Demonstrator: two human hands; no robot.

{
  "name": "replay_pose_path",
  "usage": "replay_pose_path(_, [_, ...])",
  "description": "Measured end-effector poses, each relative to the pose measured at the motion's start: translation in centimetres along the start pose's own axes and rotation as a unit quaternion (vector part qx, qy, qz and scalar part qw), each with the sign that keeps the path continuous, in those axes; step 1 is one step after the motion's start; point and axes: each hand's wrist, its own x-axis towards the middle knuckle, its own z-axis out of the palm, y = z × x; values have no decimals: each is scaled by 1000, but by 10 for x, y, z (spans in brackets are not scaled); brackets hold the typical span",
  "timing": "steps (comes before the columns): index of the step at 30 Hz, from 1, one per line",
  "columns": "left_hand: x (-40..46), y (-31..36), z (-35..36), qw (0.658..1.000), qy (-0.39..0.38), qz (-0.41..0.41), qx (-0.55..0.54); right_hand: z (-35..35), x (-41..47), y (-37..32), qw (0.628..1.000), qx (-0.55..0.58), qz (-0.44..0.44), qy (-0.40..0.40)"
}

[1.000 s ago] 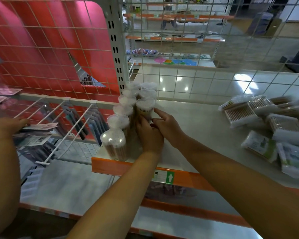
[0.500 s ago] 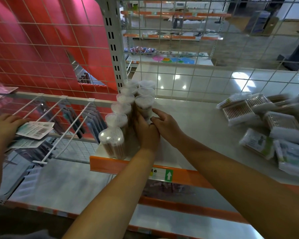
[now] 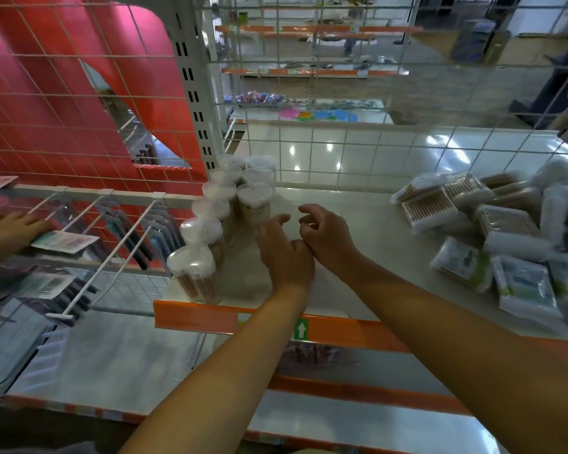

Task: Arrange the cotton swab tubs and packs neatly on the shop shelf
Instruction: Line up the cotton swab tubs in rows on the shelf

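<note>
Several clear round cotton swab tubs (image 3: 210, 231) stand in two rows at the left end of the white shelf (image 3: 368, 231). The front tub of the shorter right row (image 3: 254, 199) stands just beyond my fingers. My left hand (image 3: 284, 253) and my right hand (image 3: 325, 235) hover side by side just right of the rows, fingers loosely curled, holding nothing and apart from the tubs. A loose heap of flat swab packs (image 3: 492, 224) lies on the shelf's right part.
A wire grid back panel (image 3: 341, 152) closes the shelf behind. An orange price rail (image 3: 243, 319) runs along the front edge. Left of the shelf, white peg hooks (image 3: 112, 253) carry hanging carded goods, where another person's hand (image 3: 9, 229) holds a card.
Both my hands have let go of the front tub of the right row and drawn back a little toward me. The other person's hand on the left has shifted along the hooks.
</note>
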Motion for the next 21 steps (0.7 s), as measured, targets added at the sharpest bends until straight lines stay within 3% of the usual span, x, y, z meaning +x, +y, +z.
replay_pose_path(12, [-30,42,63,995,-29,83,-55,-81,-12,32,997,-38,-4,68])
replay_pose_path(21, [-60,82,119,991,-95,66,-68,-151,-22,68,991,-53,-3,123])
